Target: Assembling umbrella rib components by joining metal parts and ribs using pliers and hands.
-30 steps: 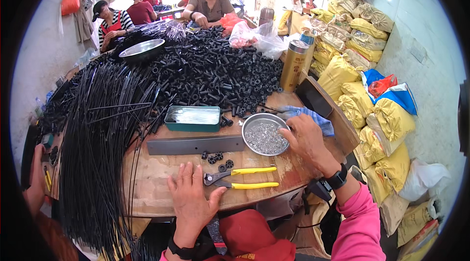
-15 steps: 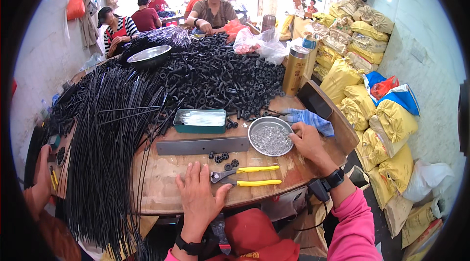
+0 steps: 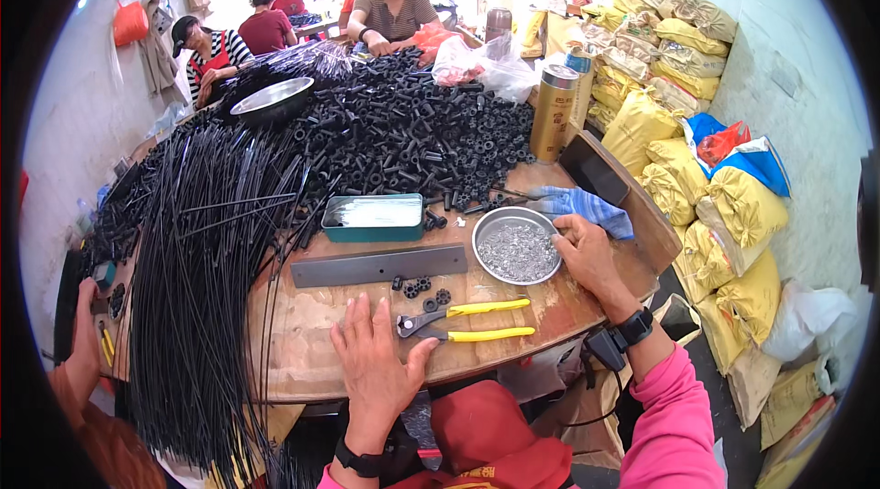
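Observation:
My left hand (image 3: 371, 361) lies flat on the wooden table with its fingers spread and nothing in it. Just right of its fingers are end-cutting pliers (image 3: 486, 308) with yellow handles, their jaws apart. My right hand (image 3: 591, 260) grips the right rim of a round metal dish (image 3: 502, 218) between thumb and fingers. Small silvery bits cover the dish's bottom. A dark grey flat bar (image 3: 380, 266) lies beyond my left hand. Between bar and pliers sit several small black toothed rings (image 3: 423, 285).
A teal tin (image 3: 371, 234) holds thin pale sticks. Long black strips (image 3: 202, 306) hang over the table's left edge; black tubular parts (image 3: 412, 141) are heaped behind. A gold flask (image 3: 555, 113) and blue cloth (image 3: 587, 207) stand right. Co-workers sit around; yellow sacks (image 3: 642, 127) line the right wall.
The dish has slid slightly right with my right hand, leaving a small gap to the bar's end. My left hand stays flat on the table. The whole view has shifted a little.

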Demonstrator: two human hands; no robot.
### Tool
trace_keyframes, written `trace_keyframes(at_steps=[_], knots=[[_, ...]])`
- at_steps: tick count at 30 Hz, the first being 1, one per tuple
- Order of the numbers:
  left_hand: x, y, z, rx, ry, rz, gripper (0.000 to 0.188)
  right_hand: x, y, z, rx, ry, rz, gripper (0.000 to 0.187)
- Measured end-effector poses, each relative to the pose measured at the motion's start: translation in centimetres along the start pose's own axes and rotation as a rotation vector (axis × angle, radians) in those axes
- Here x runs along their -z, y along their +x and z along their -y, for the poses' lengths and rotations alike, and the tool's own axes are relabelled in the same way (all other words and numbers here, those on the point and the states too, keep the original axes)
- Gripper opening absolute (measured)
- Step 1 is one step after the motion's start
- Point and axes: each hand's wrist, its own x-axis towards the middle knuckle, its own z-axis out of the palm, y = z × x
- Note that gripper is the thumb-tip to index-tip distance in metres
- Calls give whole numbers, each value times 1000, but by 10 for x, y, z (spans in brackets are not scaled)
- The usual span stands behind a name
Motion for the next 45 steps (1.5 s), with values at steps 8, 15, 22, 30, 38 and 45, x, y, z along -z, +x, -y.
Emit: trace_keyframes(at_steps=[8, 15, 22, 30, 38, 45], knots=[[0, -5, 4, -6, 2, -20, 75, -2, -4, 5, -31, -41, 21, 22], [0, 2, 2, -15, 78, 0, 81, 4, 2, 5, 66, -108, 14, 19], [-5, 2, 5, -26, 26, -31, 83, 0, 3, 2, 0, -143, -6, 21], [0, -1, 6, 16, 17, 25, 83, -2, 89, 60, 426, -290, 330, 19], [2, 2, 1, 55, 28, 68, 84, -37, 133, 41, 456, -405, 757, 26], [1, 2, 3, 39, 56, 56, 85, -52, 135, 41, 420, -521, 748, 31]])
